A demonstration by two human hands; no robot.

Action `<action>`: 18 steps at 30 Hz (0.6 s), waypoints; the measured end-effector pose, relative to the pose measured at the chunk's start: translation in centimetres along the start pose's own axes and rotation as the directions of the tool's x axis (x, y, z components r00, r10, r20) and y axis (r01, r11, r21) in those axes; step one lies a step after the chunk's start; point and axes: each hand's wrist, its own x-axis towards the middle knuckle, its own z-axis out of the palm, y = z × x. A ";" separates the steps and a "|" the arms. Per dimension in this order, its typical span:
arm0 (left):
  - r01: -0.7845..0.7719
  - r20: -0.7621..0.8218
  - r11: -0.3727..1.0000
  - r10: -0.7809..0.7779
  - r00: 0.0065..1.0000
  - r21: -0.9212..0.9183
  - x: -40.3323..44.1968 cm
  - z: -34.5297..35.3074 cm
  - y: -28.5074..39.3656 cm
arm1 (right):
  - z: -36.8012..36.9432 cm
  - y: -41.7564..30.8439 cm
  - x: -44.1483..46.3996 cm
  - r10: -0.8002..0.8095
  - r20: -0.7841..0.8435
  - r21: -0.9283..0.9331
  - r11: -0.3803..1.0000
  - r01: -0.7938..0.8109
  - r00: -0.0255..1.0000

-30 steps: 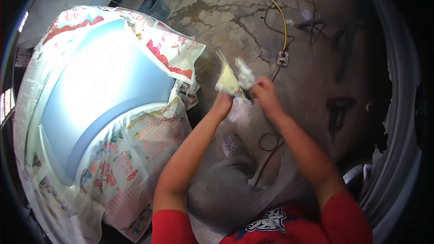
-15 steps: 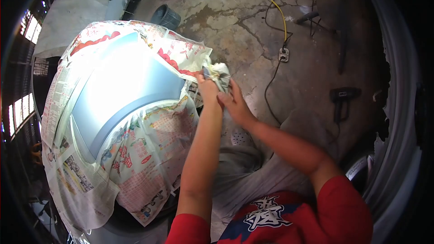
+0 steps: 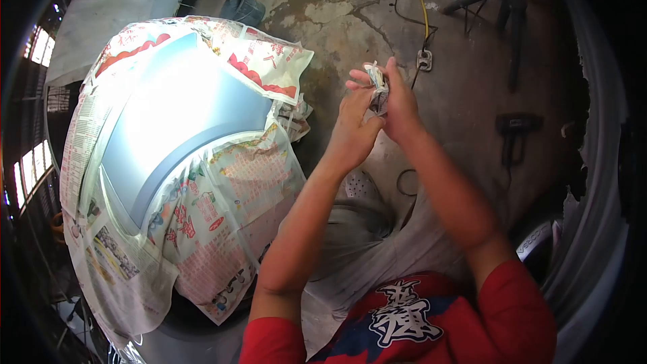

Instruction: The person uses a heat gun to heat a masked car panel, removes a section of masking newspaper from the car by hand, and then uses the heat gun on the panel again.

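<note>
A small wad of crumpled paper (image 3: 379,89), printed and whitish, is squeezed between my two hands over the floor. My left hand (image 3: 353,127) presses it from the left, with some fingertips showing past it. From the other side my right hand (image 3: 402,104) bears against it, its fingers pointing up and partly hidden. Left of both hands is a pale blue car fender (image 3: 195,114), brightly lit in the middle. Newspaper masking (image 3: 249,202) surrounds the fender, and its loose edge (image 3: 294,71) hangs nearest my left hand.
On the cracked floor (image 3: 337,20) lie a yellow and black cord (image 3: 423,17) with a socket box (image 3: 424,60) and a heat gun (image 3: 517,131). A dark bucket (image 3: 242,8) stands beyond the fender. A tripod stand (image 3: 509,7) is at upper right, grey sheeting (image 3: 600,162) at far right.
Both hands have moved right, away from the masking's edge. The paper, earlier a bigger, looser bunch beside the masking, is now a smaller wad between the palms. The view has shifted slightly.
</note>
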 end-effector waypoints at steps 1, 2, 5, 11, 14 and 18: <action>0.001 -0.027 0.999 0.000 1.000 0.036 -0.4 0.1 -0.2 | -0.3 -0.2 0.2 0.023 0.002 -0.008 1.000 -0.023 1.000; 0.010 -0.037 0.998 -0.008 0.999 0.064 -0.5 0.3 -0.3 | -0.6 -0.3 0.4 0.055 0.022 -0.034 0.998 -0.054 0.998; 0.034 -0.061 0.991 -0.026 0.998 0.132 -0.5 0.6 0.0 | -1.4 0.0 0.3 0.130 0.052 -0.084 0.989 -0.125 0.990; 0.067 -0.058 0.958 -0.053 0.997 0.280 -0.3 1.5 -0.9 | -0.9 0.2 0.0 0.158 -0.142 -0.139 0.974 -0.178 0.977; 0.070 -0.051 0.941 -0.056 0.997 0.332 -0.4 2.3 -2.2 | -1.0 1.0 -0.3 0.138 -0.200 -0.199 0.963 -0.179 0.970; 0.186 -0.017 0.927 -0.191 0.982 0.325 -0.1 2.2 -2.2 | -0.3 1.9 -0.2 0.022 -0.345 -0.272 0.954 -0.123 0.938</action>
